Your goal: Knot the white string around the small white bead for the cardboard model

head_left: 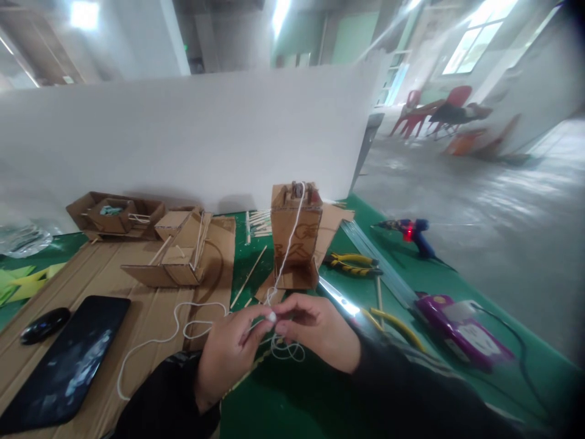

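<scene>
A white string [292, 235] runs from the top of an upright cardboard tower [296, 244] down to my hands. My left hand [233, 344] pinches the string between thumb and forefinger. Close against it, my right hand [315, 329] is closed with its fingertips around a small white piece [272, 317] at the string, which looks like a knot or bead. Loops of string hang just below my fingertips. More string lies loosely curled on the cardboard sheet [155, 317] at the left.
Cardboard boxes [183, 268], a black phone [68, 360] and a mouse [44, 325] are at the left. Pliers [354, 264], scissors [338, 296], a glue gun [411, 231] and a purple power strip [461, 332] lie at the right. Thin sticks [249, 277] are by the tower.
</scene>
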Motion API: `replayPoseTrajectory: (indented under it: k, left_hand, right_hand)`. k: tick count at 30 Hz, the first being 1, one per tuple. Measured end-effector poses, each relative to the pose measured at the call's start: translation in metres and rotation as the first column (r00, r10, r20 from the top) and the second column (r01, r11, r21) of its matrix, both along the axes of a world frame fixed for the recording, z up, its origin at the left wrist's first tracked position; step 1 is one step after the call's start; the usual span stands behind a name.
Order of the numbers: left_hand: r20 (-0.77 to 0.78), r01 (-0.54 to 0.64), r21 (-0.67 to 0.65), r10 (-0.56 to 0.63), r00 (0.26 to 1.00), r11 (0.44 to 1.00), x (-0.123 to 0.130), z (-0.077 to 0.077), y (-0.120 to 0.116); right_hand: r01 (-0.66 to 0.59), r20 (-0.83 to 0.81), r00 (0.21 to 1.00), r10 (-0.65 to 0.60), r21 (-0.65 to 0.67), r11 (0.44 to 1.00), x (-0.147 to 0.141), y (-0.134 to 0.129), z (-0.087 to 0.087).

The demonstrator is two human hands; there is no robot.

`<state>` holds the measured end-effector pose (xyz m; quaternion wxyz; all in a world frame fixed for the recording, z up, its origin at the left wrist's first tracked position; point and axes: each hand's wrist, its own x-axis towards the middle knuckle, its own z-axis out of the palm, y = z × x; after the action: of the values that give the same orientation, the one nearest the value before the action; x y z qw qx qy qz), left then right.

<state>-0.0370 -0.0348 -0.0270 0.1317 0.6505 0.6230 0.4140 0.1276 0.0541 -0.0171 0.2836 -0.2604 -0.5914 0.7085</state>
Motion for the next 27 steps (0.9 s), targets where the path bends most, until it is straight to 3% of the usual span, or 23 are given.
replayPoseTrajectory:
  k: [6,13,18,24,27]
  left_hand:
    - [-0.140,0.058,0.124,-0.040,0.989,0.991,0.000,0.001,-0.003]
    - [-0.153,0.042,0.098,-0.026,0.988,0.994,-0.001,0.000,-0.002]
    - [-0.125,0.061,0.098,-0.048,0.991,0.993,-0.002,0.003,0.001]
    - [-0.305,0.211,0.251,-0.130,0.943,0.945,-0.006,0.007,0.002]
    - [-0.313,0.234,0.272,-0.144,0.939,0.933,-0.009,0.007,0.002]
  right_hand:
    - [-0.071,-0.060,0.996,0.064,-0.119,0.990,0.001,0.001,0.000]
    - [-0.241,-0.127,0.967,0.219,-0.204,0.949,0.004,0.010,-0.003]
    - [-0.255,-0.128,0.964,0.233,-0.189,0.948,0.004,0.009,-0.003]
    - [-0.298,-0.087,0.953,0.289,-0.111,0.948,0.007,0.007,0.001]
    - [-0.312,-0.101,0.948,0.301,-0.128,0.941,0.007,0.008,-0.001]
